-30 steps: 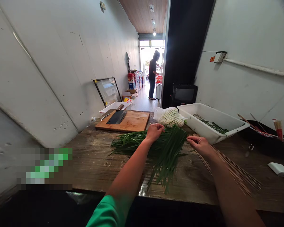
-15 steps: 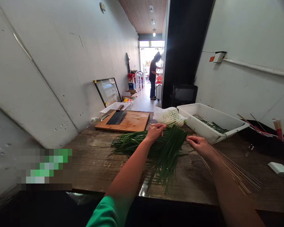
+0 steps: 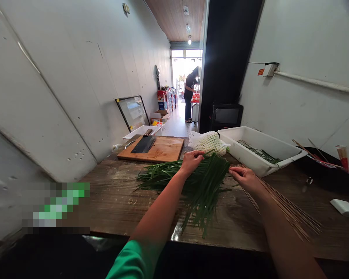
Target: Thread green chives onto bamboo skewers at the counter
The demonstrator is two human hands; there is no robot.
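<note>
A flat row of green chives [image 3: 211, 182] hangs between my two hands, cut ends level at the top and leaves trailing toward the table's front edge. Fingers and thumb of my left hand [image 3: 191, 162] pinch a chive stem at the row's upper left. My right hand [image 3: 246, 177] is closed in a pinch at the row's right edge, on what looks like the end of a thin bamboo skewer, mostly hidden. More loose chives [image 3: 159, 172] lie under and left of the row. Several bamboo skewers [image 3: 291, 207] are spread on the table beneath my right forearm.
Behind the chives are a cutting board [image 3: 168, 149] with a cleaver [image 3: 144, 144], a white foam net [image 3: 208, 142], and a white tub [image 3: 282, 161] holding some chives. A black container [image 3: 314, 155] with sticks stands right. A person [image 3: 189, 95] stands near the far doorway.
Both hands and the row of chives stay almost where they were. The person by the doorway has bent further forward.
</note>
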